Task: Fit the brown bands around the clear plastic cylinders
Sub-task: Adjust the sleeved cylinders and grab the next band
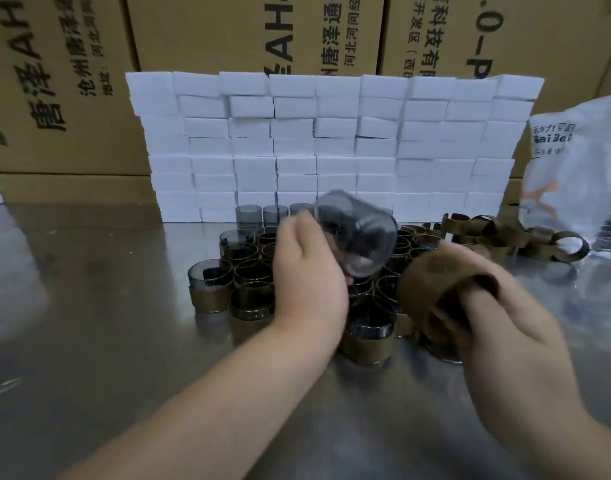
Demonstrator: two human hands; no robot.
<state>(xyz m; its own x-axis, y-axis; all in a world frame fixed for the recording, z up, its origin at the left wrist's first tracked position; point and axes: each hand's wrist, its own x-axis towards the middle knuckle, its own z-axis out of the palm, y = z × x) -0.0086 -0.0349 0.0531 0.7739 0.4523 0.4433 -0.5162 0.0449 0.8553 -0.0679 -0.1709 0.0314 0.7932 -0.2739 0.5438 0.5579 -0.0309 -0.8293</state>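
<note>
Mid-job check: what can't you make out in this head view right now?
All head view.
Blurred by motion: how the left hand grips the clear cylinder.
Blurred too: the brown band in the right hand, its seam unreadable.
Partly covered by both hands: the banded cylinders, so uncountable.
Cut by the right edge: the white bag.

Left hand (309,271) holds a tilted clear plastic cylinder (357,233); right hand (498,327) grips a brown band (432,282). Banded cylinders (252,299) clustered on metal table (106,323). Loose bands (526,237) at right; white boxes (332,143) stacked behind.

clear plastic cylinders (250,268) cluster below left hand (309,275); loose brown bands (498,237) beyond right hand (505,334); white block wall (332,140) behind both.
</note>
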